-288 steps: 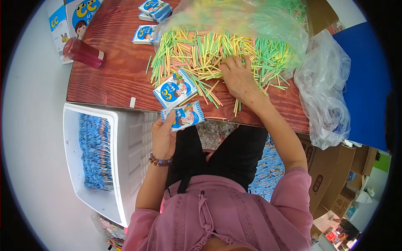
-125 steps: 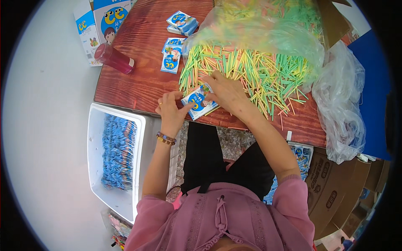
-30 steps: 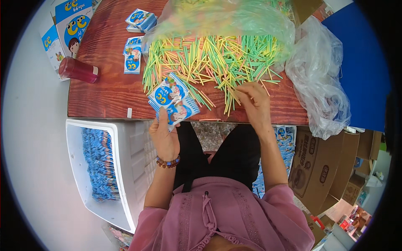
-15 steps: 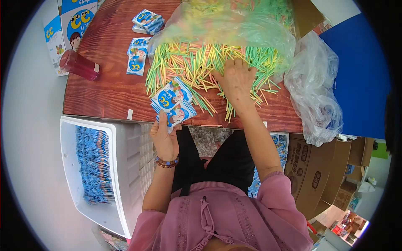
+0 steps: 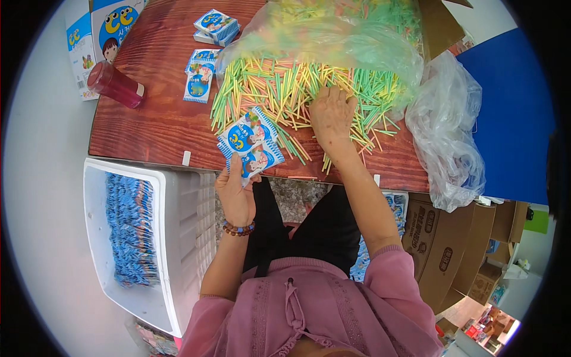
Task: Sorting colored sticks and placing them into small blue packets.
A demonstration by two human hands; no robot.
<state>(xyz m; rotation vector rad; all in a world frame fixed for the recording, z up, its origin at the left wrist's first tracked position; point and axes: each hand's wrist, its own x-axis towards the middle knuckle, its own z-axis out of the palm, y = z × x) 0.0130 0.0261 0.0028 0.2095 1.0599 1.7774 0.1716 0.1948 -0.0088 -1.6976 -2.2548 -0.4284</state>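
Observation:
Pinched between thumb and fingers, two overlapping blue-and-white packets sit in my left hand at the table's near edge. My right hand rests palm down on the front of a loose heap of thin pastel sticks, coloured yellow, green and pink. Its fingertips reach in among the sticks, so whether they grip any is hidden. Clear plastic covers the far part of the heap. Left of the heap, more packets lie flat, with a small stack of packets behind them.
A jar of pink-red liquid lies at the wooden table's left, before printed cartons. Crumpled plastic hangs over the right edge beside a blue panel. Below left stands a white bin of packets; cardboard boxes are below right.
My right hand has shifted slightly left over the sticks, its fingers drawn closer together. My left hand keeps hold of the packets. The whole view has moved a little.

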